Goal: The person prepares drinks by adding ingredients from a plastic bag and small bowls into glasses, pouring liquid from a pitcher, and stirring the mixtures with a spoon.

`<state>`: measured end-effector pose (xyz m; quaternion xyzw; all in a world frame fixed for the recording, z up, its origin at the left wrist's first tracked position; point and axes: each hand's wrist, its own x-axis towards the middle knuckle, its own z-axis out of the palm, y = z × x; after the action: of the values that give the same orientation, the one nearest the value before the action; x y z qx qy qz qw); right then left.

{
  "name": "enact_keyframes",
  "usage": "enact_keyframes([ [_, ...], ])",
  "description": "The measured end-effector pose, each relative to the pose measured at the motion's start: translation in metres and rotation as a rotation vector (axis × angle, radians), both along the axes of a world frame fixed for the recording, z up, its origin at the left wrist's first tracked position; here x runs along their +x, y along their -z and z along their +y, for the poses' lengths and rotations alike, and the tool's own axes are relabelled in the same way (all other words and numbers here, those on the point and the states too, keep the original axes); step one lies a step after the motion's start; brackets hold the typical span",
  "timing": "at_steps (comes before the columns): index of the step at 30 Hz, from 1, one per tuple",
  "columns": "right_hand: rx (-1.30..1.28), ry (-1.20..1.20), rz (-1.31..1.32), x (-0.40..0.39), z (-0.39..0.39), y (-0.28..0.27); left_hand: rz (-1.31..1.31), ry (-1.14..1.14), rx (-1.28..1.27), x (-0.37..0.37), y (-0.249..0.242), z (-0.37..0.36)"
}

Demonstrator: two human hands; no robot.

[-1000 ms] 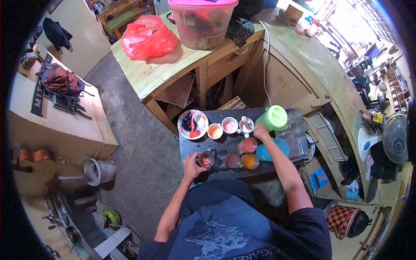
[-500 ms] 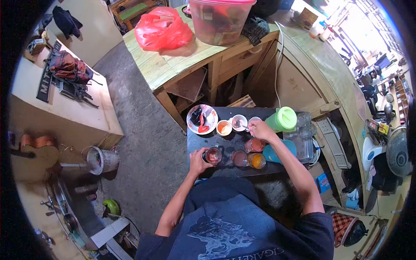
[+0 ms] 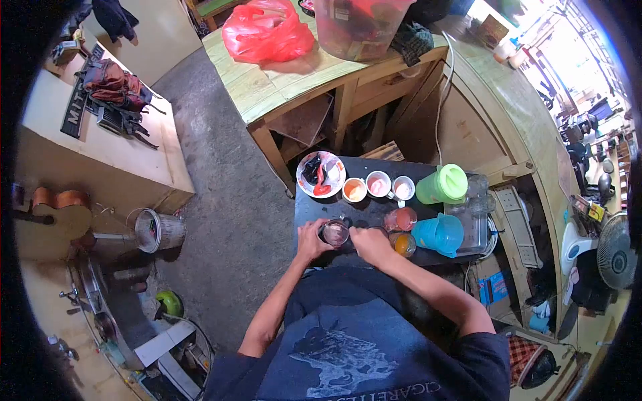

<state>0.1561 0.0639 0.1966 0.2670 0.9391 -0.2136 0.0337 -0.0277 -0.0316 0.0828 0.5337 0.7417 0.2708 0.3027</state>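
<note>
Both forearms reach forward, left hand (image 3: 313, 240) curled, right hand (image 3: 372, 244) closed

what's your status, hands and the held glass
Left hand around glass. Right hand close beside it, grip unclear. Orange drink near right wrist, tight space.

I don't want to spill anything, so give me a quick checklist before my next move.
1. Left hand steadying the glass mug: ok.
2. Right hand gripping a spoon: cannot tell, fingers hide it.
3. Lid on the green pitcher: ok.
4. Roomy gap between the orange drink and blue pitcher: not ok, crowded.
5. White cups upright: ok.
</note>
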Motion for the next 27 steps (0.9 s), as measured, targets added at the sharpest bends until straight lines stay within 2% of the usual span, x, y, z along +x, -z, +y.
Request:
enact_keyframes([
  [6,0.094,-0.008,0.03,-0.009,-0.018,0.022,-0.016,0.006,0.007,0.002,-0.005,0.0],
  [9,0.081,0.121,0.071,-0.011,-0.019,0.018,-0.012,0.01,0.019,0.001,-0.005,0.0],
  [12,0.039,0.304,0.202,-0.001,-0.021,-0.009,-0.006,0.008,0.048,0.002,-0.003,0.0],
  [15,0.116,0.521,0.504,0.029,-0.014,-0.032,-0.009,0.005,0.042,0.003,-0.004,0.0],
  [17,0.269,0.747,0.627,0.064,-0.008,-0.042,-0.014,-0.002,0.027,0.003,-0.007,-0.001],
  [18,0.34,0.933,0.722,0.083,-0.007,-0.043,-0.014,-0.006,0.021,0.003,-0.01,-0.001],
  [20,0.476,1.211,0.702,0.135,-0.005,-0.027,-0.027,-0.002,0.03,0.004,-0.011,0.0],
  [21,0.435,1.413,0.735,0.156,-0.005,-0.017,-0.037,0.004,0.045,0.003,-0.011,0.0],
  [22,0.499,1.503,0.692,0.18,-0.004,0.0,-0.048,0.006,0.059,0.004,-0.011,0.0],
  [24,0.742,1.448,0.357,0.206,-0.01,0.016,-0.032,0.003,0.041,0.006,-0.008,0.001],
  [26,0.484,1.494,0.461,0.233,-0.017,0.069,-0.02,0.007,0.056,0.006,-0.007,0.001],
  [27,0.353,1.51,0.514,0.234,-0.019,0.075,-0.025,0.012,0.06,0.006,-0.006,0.001],
])
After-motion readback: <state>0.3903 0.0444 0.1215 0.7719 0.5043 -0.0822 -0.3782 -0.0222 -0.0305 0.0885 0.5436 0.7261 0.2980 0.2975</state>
